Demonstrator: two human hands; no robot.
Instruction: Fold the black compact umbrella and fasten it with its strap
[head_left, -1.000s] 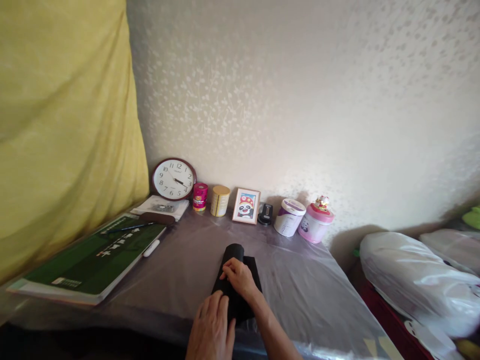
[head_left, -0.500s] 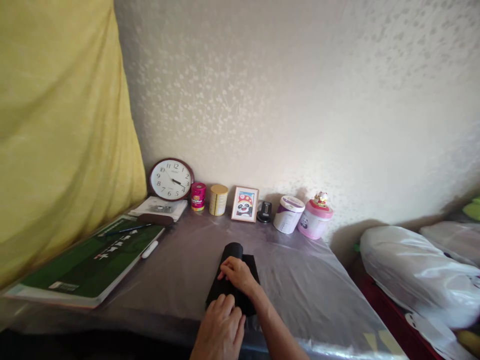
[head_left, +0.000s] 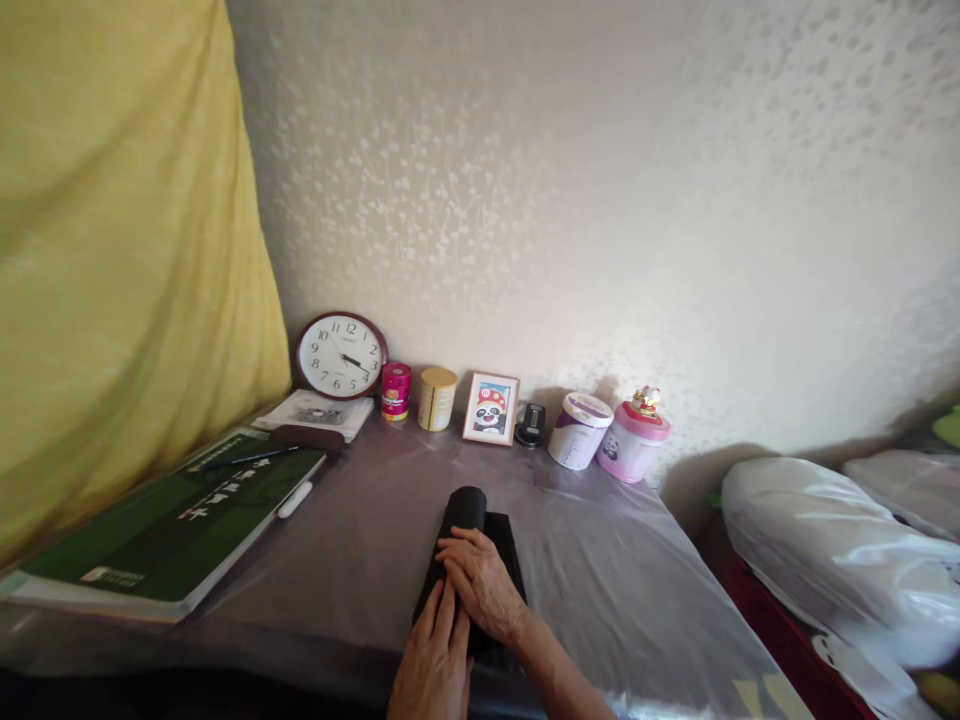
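Observation:
A black, partly rolled sheet, perhaps cloth (head_left: pixel 466 507), lies near the table's front edge. Its rolled part runs along the left, and a flat part shows at the right. My right hand (head_left: pixel 486 590) rests across the roll with fingers stretched out and pointing left. Lower down, my left hand (head_left: pixel 436 655) lies on the near end of the roll, its fingers straight and pointing away from me. The hands touch or nearly touch where their fingers meet. Both press on the black sheet from above, and they cover much of its near half.
At left lie a green book (head_left: pixel 172 520), a pen (head_left: pixel 247 458) and a white marker (head_left: pixel 294 500). Along the wall stand a clock (head_left: pixel 341 355), pink tin (head_left: pixel 395 392), yellow tin (head_left: pixel 436 400), picture frame (head_left: pixel 491 408), black stapler-like object (head_left: pixel 530 426) and two tubs (head_left: pixel 579 432). White bags (head_left: pixel 832 540) sit right.
The fingers of both hands have straightened from a curled pose and now lie flatter on the black sheet. My right hand has moved slightly down. The view has shifted a little.

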